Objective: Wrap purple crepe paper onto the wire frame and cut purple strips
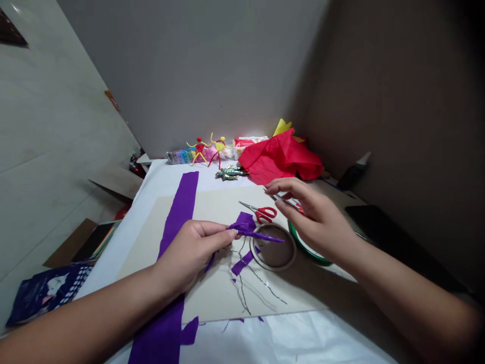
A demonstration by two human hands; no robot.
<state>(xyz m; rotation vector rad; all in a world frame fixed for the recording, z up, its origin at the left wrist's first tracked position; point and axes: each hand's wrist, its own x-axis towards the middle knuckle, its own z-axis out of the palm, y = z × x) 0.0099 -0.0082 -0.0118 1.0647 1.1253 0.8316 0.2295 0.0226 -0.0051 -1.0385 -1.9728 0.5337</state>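
A twisted purple paper [248, 226] was held just above the beige cardboard sheet [220, 298], near its middle. It was pinched at its near end between the thumb and fingertips of the left hand [189, 250], and its thin tail reached out over a brown tape ring [273, 268]. A thin metal piece [285, 198] was gripped between the thumb and fingers of the right hand [316, 217], which was raised to the right of the paper; what the piece was could not be told.

Red-handled scissors [265, 213] were laid shut on the sheet between the two hands, just behind the twisted paper. A green tape roll [308, 254] was partly hidden under the right hand and wrist. Thin dark wires [242, 296] and a small purple scrap [242, 263] were spread on the sheet below the paper. A long purple strip [181, 212] was laid across the sheet's left side, passing beneath the left wrist.

Farther back, crumpled red tissue [282, 156] was heaped against the wall, with yellow paper [282, 126] behind it. Two pipe-cleaner figures [208, 147] and a shiny green figure [229, 173] were set to its left. A black phone [379, 227] was seen at the right, and a blue patterned bag [49, 290] at the lower left.
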